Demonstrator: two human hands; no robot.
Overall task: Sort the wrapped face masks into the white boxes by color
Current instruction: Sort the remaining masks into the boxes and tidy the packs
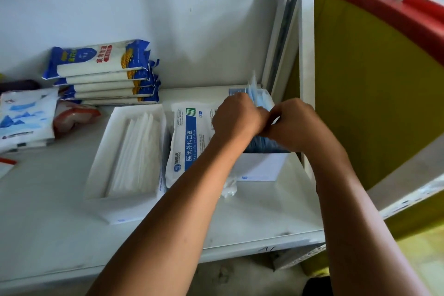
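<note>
Left hand [236, 115]: hovering over the far end of the right white box [260, 166], fingers curled in tight, knuckles up; pinching something between the two hands, too hidden to name.
Right hand [294, 124]: meeting the left hand fingertip to fingertip, fingers bent narrow; hard to tell what is being held.
Blue wrapped masks [258, 97]: standing on edge inside the right white box, some poking up behind the left hand, darker ones showing below the right wrist.
Left white box [105, 158]: lying open on the shelf [48, 199], just beside the mask pack.
White wrapped masks [137, 149]: sitting in a row inside the left white box, leaning slightly.
Surgical mask pack [189, 142]: lying between the two boxes, white with a blue stripe and printed text, partly under the left forearm.
Blue-and-white packets [103, 72]: stacking up against the back wall, well behind the left box.
Pale blue printed pack [24, 118]: resting at the left edge of the shelf.
Red-and-white pack [74, 118]: lying near the stack, in front of it.
</note>
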